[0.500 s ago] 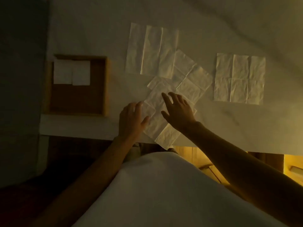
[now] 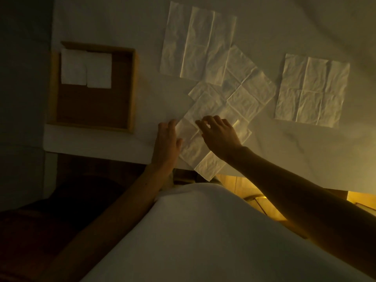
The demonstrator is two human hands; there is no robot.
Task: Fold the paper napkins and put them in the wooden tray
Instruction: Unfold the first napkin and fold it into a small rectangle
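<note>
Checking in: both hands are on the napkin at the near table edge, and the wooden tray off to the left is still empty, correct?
Not quite. The wooden tray is not empty: the head view shows folded napkins lying in its far end. The rest holds: left hand and right hand are on the near-edge napkin.

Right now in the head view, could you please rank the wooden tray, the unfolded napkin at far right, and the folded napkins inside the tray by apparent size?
1. wooden tray, largest.
2. far-right unfolded napkin, clearly smaller than the tray.
3. folded napkins in the tray, smallest, even taken as a pair.
All lie flat at similar depth, so the order seems safe.
</note>
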